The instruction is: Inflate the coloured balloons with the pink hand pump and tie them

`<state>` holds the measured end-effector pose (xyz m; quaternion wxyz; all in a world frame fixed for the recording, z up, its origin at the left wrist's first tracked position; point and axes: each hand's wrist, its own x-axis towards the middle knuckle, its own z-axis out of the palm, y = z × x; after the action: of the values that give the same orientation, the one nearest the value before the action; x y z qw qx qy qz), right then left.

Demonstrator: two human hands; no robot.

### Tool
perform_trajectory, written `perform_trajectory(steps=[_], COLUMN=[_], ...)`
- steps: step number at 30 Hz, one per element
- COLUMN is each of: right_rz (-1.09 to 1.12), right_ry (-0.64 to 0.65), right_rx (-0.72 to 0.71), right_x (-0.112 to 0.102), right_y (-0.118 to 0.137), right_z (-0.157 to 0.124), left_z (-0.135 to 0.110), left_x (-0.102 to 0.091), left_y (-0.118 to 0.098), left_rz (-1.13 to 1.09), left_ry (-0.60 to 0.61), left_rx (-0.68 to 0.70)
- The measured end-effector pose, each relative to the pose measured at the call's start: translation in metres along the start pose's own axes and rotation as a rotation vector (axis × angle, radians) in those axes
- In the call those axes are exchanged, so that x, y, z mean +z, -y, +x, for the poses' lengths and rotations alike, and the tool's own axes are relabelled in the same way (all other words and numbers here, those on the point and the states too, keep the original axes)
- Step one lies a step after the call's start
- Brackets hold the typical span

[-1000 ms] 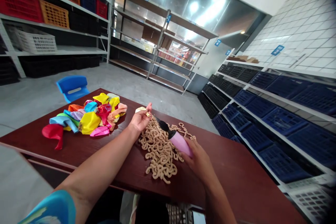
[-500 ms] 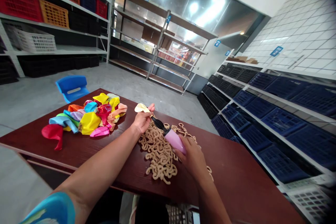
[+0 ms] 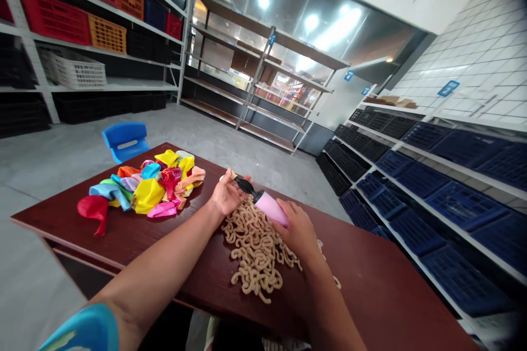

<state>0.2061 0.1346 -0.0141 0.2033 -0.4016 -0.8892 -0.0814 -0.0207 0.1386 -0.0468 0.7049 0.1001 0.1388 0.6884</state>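
My right hand is wrapped round the pink barrel of a balloon pump, whose black tapered nozzle points up and left. At the nozzle tip, my left hand is turned palm up, thumb and finger closed on the neck of a cream balloon. Most of that balloon is hidden behind the fingers. The other left fingers lie loosely curled under the nozzle. Below both hands, a heap of tan, curled, worm-like pieces is spread on the table. Limp balloons of many colours lie piled to the left.
The dark red-brown table stretches out to the right. A blue chair stands beyond its far left edge. Shelves with red, orange and white crates are at the left, blue crates at the right, and a metal rack behind.
My left hand has turned further palm up, and its fingers now hide most of the cream balloon. The pump has shifted slightly with my right hand. The whole view has swung a little left.
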Motion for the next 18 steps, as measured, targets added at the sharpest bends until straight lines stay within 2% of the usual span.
perform_trajectory(steps=[3, 6, 13, 18], right_rz=[0.013, 0.017, 0.026, 0.029], right_ry=[0.027, 0.045, 0.027, -0.019], right_rx=[-0.006, -0.036, -0.079, -0.094], right_x=[0.003, 0.008, 0.021, 0.025], right_y=[-0.004, -0.007, -0.011, -0.008], right_z=[0.006, 0.005, -0.005, -0.008], left_z=[-0.001, -0.001, 0.009, 0.012], left_x=[-0.001, -0.002, -0.004, -0.002], left_y=[-0.002, -0.005, -0.009, -0.002], left_rz=[0.035, 0.048, -0.055, 0.009], left_ry=[0.044, 0.067, -0.17, -0.175], left_rx=[-0.11, -0.123, 0.166, 0.221])
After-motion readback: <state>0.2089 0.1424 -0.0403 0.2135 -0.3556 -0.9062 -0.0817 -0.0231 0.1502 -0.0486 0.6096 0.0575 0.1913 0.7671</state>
